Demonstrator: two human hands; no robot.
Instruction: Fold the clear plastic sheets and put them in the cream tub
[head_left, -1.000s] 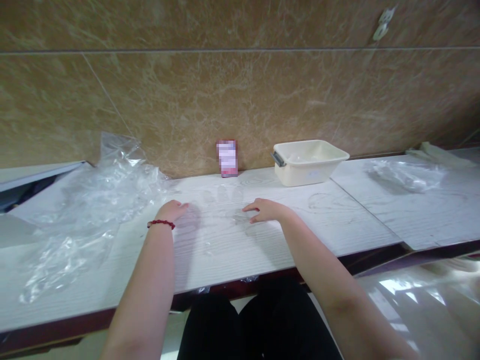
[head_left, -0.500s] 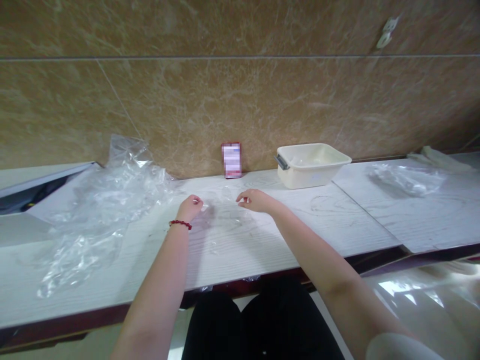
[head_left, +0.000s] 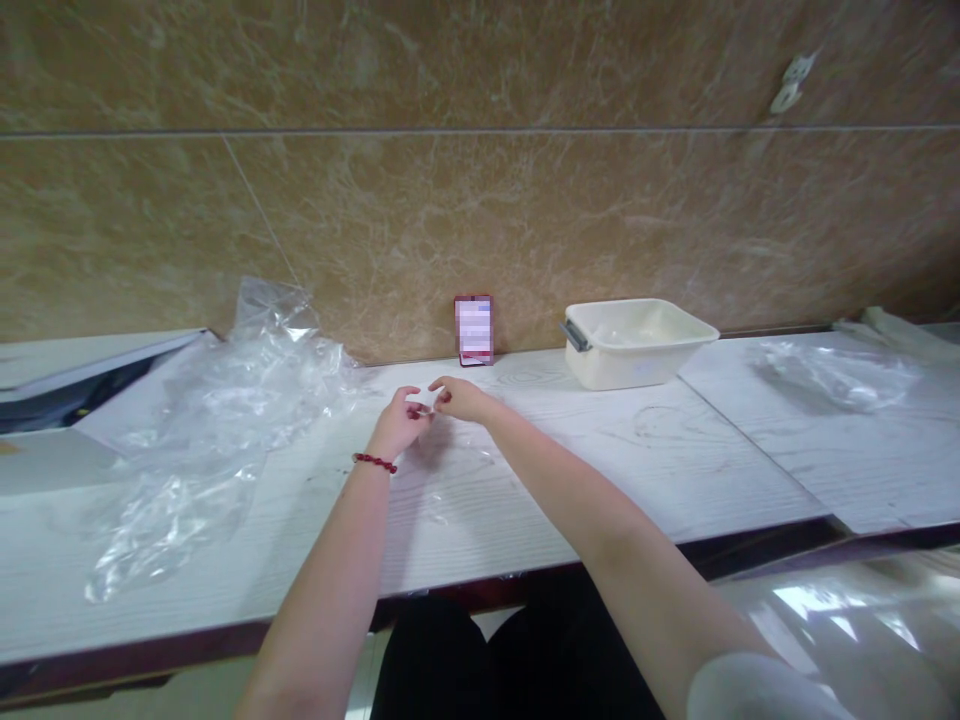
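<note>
Pinching small clear plastic piece [head_left: 427, 408] in left hand [head_left: 398, 424], above desk [head_left: 525, 495].
Curling right hand [head_left: 460, 399] close beside, cannot tell if gripping; could lose piece from fingertips through too light a pinch.

Runs along the wall as a white, wood-grained desk [head_left: 637, 470], with a seam toward the right. Bears at left a white box [head_left: 45, 465], partly under crumpled film [head_left: 247, 390]. Carries mid-length a few faint clear bits [head_left: 439, 512], too blurred to make out, and a phone [head_left: 474, 330], propped against the wall. Supports, right of that, a cream tub [head_left: 630, 369]; beyond the seam, a plastic bag [head_left: 840, 378] and pale cloth [head_left: 892, 332].
</note>
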